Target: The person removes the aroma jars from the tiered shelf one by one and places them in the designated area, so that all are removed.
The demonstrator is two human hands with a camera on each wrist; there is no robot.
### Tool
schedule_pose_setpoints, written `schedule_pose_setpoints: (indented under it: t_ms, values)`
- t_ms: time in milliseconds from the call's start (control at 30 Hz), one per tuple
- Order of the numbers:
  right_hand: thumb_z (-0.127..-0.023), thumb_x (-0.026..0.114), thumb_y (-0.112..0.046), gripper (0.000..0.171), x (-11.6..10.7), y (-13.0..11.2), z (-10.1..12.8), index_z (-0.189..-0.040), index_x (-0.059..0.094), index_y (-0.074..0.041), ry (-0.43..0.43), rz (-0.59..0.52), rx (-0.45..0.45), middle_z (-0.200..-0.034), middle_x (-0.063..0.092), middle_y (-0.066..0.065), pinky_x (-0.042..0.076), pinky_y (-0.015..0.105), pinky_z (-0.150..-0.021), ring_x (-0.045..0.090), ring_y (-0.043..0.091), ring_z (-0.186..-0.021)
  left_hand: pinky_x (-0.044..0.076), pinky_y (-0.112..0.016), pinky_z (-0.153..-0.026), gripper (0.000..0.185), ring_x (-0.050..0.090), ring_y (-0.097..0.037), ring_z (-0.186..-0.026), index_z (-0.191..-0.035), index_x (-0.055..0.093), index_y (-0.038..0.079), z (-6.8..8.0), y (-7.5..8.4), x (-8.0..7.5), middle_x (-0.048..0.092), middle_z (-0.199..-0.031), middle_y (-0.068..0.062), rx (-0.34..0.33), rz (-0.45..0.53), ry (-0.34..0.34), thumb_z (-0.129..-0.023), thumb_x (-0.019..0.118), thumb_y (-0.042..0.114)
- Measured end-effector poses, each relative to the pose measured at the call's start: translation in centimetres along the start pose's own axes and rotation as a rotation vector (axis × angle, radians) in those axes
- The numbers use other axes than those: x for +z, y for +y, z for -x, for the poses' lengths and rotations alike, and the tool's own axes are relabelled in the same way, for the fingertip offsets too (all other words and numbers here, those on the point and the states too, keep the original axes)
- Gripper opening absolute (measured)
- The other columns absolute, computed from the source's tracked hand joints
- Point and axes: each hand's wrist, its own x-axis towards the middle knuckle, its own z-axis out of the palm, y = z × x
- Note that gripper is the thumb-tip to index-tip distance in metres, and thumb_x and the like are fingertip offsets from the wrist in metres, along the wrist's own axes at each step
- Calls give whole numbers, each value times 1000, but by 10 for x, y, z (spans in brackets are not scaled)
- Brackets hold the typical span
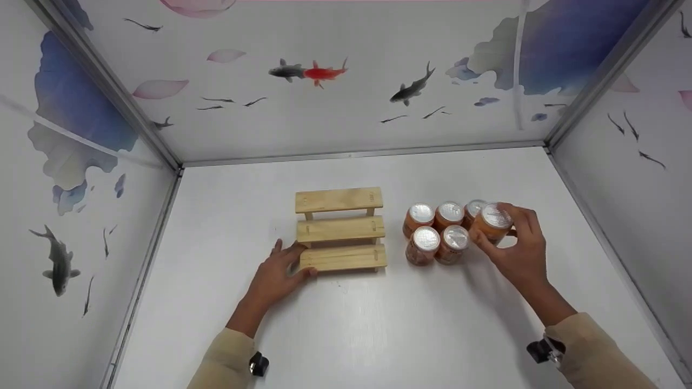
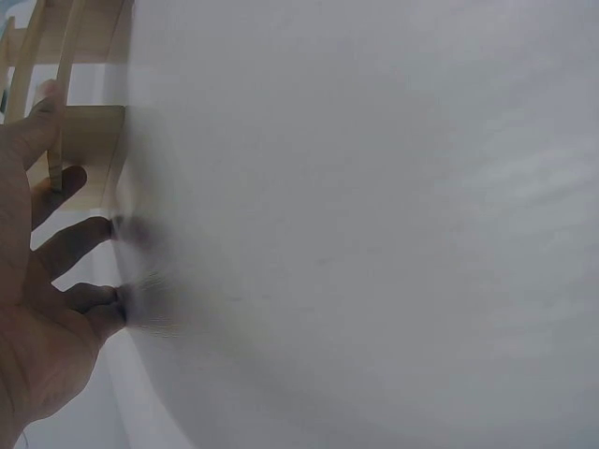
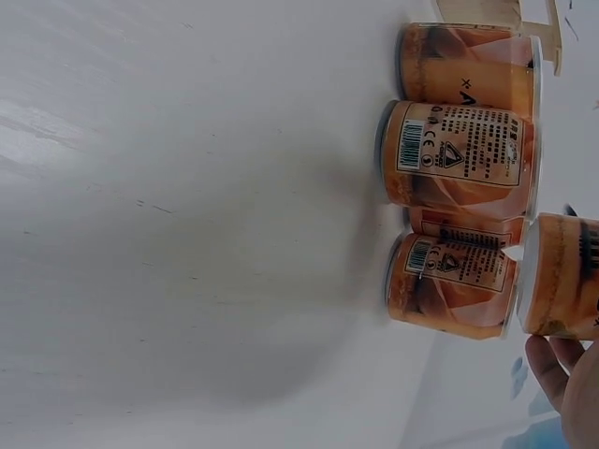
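Note:
My right hand (image 1: 519,254) grips an orange can (image 1: 493,220) with a silver top, thumb on one side and fingers on the other. In the right wrist view the held can (image 3: 564,276) is raised off the table beside the standing cans (image 3: 459,154). Several matching cans (image 1: 424,246) stand close together in two rows to its left. My left hand (image 1: 278,276) holds the left end of the lowest board of a three-step wooden rack (image 1: 343,259). In the left wrist view the thumb and a finger lie on either side of the board (image 2: 64,103), while other fingertips (image 2: 110,309) touch the table.
A white table (image 1: 346,324) carries the rack and cans. Printed panels (image 1: 346,119) with fish and petals enclose it at the back, left and right. Metal edging (image 1: 357,155) runs along the table's back edge. The cans stand right of the rack, a short gap away.

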Motion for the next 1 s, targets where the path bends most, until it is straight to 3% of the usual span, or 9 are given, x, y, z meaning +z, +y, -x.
schedule_pose_setpoints:
  t_ms: [233, 1000]
  values:
    - [-80, 99, -9, 72, -1, 2, 2, -143, 66, -2, 15, 0, 5, -133, 62, 25, 45, 0, -86, 55, 1, -122, 41, -76, -123, 78, 29, -52, -167, -163, 58, 29, -1, -1, 1, 52, -170, -6, -6, -6, 2, -99, 68, 73]
    - [-78, 101, -9, 72, 6, 17, 19, -141, 66, -2, -13, -18, 32, -132, 63, 22, 45, -1, -86, 55, 1, -122, 42, -75, -122, 78, 28, -53, -167, -163, 57, 26, 1, 3, -3, 52, -170, -8, -1, 1, -7, -99, 71, 68]
